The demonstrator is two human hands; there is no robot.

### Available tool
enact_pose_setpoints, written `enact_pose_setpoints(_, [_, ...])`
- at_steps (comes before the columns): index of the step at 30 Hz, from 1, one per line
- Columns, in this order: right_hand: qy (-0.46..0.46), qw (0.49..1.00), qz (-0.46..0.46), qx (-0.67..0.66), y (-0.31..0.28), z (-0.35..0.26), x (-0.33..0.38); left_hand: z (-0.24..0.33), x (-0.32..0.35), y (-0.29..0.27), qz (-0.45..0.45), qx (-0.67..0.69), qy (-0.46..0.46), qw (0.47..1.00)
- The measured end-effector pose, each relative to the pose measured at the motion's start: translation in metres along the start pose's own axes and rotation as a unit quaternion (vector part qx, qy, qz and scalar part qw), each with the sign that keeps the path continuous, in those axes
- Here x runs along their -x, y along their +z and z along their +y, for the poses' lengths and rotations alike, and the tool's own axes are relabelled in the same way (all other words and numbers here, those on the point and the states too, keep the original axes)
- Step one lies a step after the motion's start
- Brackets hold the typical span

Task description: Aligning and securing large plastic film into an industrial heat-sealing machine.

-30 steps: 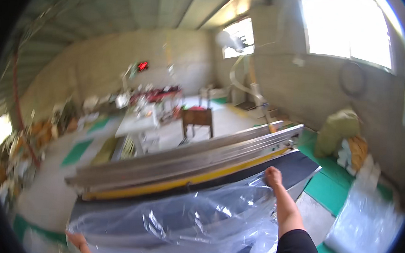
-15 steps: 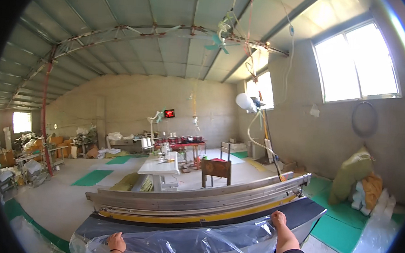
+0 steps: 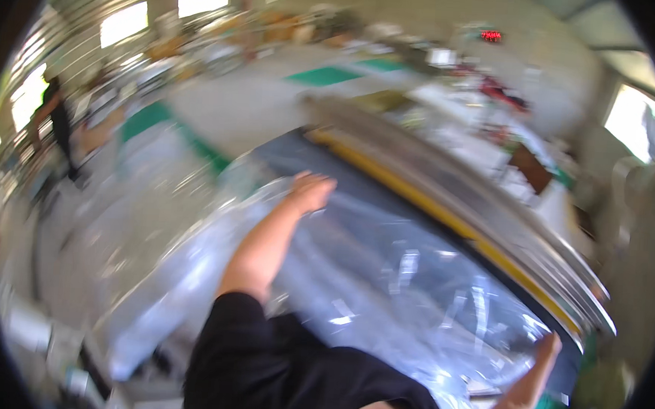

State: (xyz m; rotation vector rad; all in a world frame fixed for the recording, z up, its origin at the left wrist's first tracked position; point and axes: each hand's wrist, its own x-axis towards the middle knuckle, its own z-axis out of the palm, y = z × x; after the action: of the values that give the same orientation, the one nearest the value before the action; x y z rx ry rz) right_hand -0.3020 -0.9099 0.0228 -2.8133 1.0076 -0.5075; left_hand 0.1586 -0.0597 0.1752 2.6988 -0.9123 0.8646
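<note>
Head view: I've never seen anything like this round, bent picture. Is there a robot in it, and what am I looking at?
No robot here, just a person with two bare hands. The camera sits on their head and looks down through a very wide lens, so straight edges curve and the rim goes dark.

The left hand and the right hand are at opposite ends of a clear plastic sheet, spread over a dark tabletop. They seem to be holding its edge, but blur hides the fingers' grip. Along the table's far side run a yellow strip and long metal bars. Another person stands at the far left of the room.
</note>
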Motion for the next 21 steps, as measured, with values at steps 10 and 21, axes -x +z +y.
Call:
enact_pose_setpoints(10, [0.146, 0.984, 0.035, 0.094, -0.047, -0.118, -0.006, -0.107, 0.051, -0.086, -0.361, -0.1, -0.322, 0.869])
enact_pose_setpoints(21, [0.032, 0.991, 0.127, -0.004, 0.014, -0.046, -0.059, -0.059, 0.155, 0.055, 0.099, 0.102, -0.492, 0.859])
